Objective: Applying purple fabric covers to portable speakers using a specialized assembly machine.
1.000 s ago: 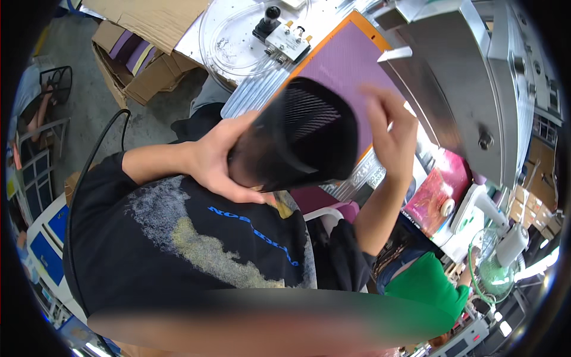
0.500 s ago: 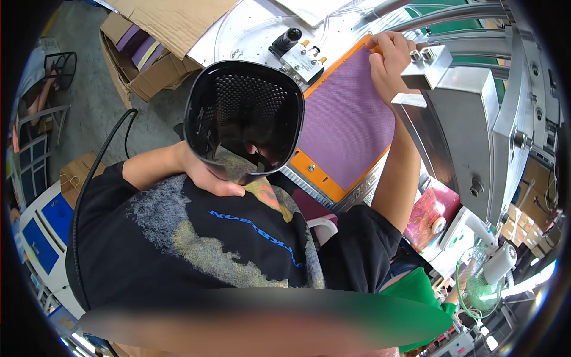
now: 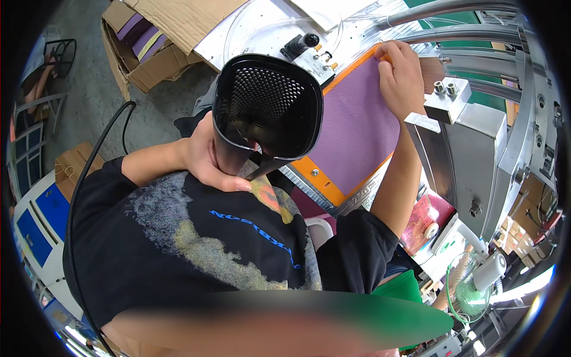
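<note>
In my left hand (image 3: 205, 157) is a black plastic basket-like shell (image 3: 269, 107) with rounded corners, its open mouth facing up. Rows of small holes cover its inner wall, and a slot cuts into the near rim. My thumb lies along the outside near that slot; the other fingers are mostly hidden behind the shell. Beyond and to the right lies a purple textured pad (image 3: 360, 128) inside an orange frame (image 3: 319, 177). At the frame's far corner my right hand (image 3: 401, 74) has its fingers curled over the orange edge.
A metal press-like arm (image 3: 470, 149) stands close on the right of my right forearm, with steel bars (image 3: 458, 35) behind it. A small valve block with a black knob (image 3: 301, 44) sits beyond the shell. An open cardboard box (image 3: 157, 68) stands at the far left.
The black shell has tilted, moved right and slightly up with my left hand, and its slot now shows more plainly. My right hand still grips the frame's corner; the whole view has shifted slightly.
</note>
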The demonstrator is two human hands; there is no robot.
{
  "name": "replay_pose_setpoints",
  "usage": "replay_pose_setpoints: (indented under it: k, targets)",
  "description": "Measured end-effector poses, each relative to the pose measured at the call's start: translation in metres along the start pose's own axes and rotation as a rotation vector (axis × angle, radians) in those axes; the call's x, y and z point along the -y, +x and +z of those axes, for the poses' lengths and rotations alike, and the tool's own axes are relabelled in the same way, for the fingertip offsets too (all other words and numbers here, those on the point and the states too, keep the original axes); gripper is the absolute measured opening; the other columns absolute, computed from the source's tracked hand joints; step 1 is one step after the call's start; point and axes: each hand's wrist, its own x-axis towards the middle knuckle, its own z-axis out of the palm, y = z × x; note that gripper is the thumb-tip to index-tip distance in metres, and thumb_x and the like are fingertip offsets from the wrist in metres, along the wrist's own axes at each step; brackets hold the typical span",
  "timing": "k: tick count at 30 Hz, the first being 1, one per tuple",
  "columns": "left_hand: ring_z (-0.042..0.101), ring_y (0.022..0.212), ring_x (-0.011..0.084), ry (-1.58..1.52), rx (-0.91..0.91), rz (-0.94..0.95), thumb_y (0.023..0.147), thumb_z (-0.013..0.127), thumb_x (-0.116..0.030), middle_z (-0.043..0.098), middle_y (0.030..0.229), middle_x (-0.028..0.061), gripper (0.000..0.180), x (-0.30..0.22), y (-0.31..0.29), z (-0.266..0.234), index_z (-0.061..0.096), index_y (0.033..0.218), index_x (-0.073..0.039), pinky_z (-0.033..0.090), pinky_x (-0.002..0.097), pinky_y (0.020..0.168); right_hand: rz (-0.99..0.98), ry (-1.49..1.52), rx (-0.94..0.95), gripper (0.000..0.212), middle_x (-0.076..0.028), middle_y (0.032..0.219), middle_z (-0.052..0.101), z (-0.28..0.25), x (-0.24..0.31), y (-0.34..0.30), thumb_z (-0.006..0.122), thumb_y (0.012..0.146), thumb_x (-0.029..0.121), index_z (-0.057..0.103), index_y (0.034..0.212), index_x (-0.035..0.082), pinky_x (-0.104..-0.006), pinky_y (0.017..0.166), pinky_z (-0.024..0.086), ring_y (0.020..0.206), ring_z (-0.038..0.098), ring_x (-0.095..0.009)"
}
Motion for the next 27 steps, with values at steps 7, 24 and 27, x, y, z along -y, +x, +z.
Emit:
replay_pose_setpoints:
  k: [7, 24, 27]
  targets:
    - [0.053, 0.102, 0.0235, 0.001, 0.055, 0.006, 0.065, 0.075, -0.029, 0.049, 0.109, 0.0133, 0.076, -0.001, 0.001, -0.002, 0.04, 0.124, 0.003, 0.045, 0.0364, 0.088, 0.063, -0.023, 0.01, 0.018, -0.012, 0.108, 0.055, -0.001, 0.008, 0.001, 0.045, 0.086, 0.009, 0.057, 0.098, 0.004, -0.0391, 0.094, 0.04, 0.104, 0.051, -0.031]
    - [0.055, 0.099, 0.0222, -0.008, -0.056, 0.032, 0.064, 0.08, -0.023, 0.054, 0.108, 0.0133, 0.073, -0.007, 0.005, -0.001, 0.044, 0.12, 0.005, 0.045, 0.0345, 0.087, -0.023, -0.018, -0.04, 0.02, -0.011, 0.114, 0.059, -0.002, 0.009, -0.004, 0.047, 0.087, 0.004, 0.063, 0.098, 0.001, -0.0364, 0.096, 0.041, 0.108, 0.053, -0.028]
    - [0.056, 0.102, 0.0214, -0.005, -0.034, 0.07, 0.063, 0.083, -0.018, 0.055, 0.112, 0.0136, 0.078, -0.005, 0.005, -0.005, 0.04, 0.123, 0.006, 0.044, 0.0326, 0.09, 0.013, 0.098, 0.016, 0.021, -0.012, 0.11, 0.062, -0.009, 0.008, -0.005, 0.048, 0.087, 0.003, 0.065, 0.099, 0.002, -0.035, 0.092, 0.045, 0.104, 0.057, -0.027]
